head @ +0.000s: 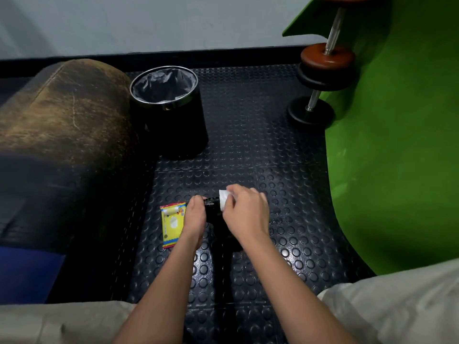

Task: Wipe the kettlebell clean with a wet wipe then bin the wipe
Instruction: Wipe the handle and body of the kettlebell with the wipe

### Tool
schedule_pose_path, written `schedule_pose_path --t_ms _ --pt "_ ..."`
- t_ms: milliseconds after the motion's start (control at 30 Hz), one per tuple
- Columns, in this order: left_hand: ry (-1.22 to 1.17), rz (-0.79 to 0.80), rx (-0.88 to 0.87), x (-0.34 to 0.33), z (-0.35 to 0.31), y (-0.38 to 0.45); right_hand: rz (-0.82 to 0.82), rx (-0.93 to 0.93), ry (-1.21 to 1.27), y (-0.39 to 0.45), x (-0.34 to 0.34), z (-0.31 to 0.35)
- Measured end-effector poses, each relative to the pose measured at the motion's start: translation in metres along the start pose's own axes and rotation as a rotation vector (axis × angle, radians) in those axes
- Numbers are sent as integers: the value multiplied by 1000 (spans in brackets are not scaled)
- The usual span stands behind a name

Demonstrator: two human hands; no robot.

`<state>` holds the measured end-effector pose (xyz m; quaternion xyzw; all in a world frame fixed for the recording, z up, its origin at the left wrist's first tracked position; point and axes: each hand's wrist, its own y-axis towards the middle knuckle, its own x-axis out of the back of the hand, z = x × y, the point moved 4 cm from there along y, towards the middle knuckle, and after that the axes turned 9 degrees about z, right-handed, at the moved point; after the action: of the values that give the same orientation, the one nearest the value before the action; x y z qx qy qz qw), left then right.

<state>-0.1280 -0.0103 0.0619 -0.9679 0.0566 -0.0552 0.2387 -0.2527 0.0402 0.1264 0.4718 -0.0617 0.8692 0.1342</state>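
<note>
A black kettlebell (213,210) stands on the studded black floor mat, mostly hidden between my hands. My left hand (195,217) grips its left side. My right hand (244,212) presses a white wet wipe (223,199) against the top right of the kettlebell. A yellow wet-wipe packet (171,225) lies flat on the mat just left of my left hand. A black round bin (171,112) with a grey liner stands farther back, left of centre, its mouth open.
A worn brown and black padded bench (62,135) fills the left side. A green curved panel (397,145) rises on the right. Dumbbells (320,78) with black and brown plates lean at the back right. My grey-trousered knees frame the bottom corners.
</note>
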Motion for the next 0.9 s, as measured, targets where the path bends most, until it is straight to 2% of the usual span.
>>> schedule_pose_path --t_ms 167,300,400,533,767,900 --pt "-25 9 -6 -1 -2 -3 -58 58 94 -1 -4 -40" --pt "-16 16 -3 -1 -4 -4 -12 -35 120 3 -5 -55" --pt "-6 8 4 -1 -3 -4 111 -127 19 15 -5 -42" --pt "1 -9 -7 -1 -3 -4 211 -30 -219 21 -13 -16" --pt "69 -22 -28 0 -3 -4 58 162 -147 17 -18 -33" --pt "80 -21 -31 -1 -4 -5 29 144 -32 12 -17 -49"
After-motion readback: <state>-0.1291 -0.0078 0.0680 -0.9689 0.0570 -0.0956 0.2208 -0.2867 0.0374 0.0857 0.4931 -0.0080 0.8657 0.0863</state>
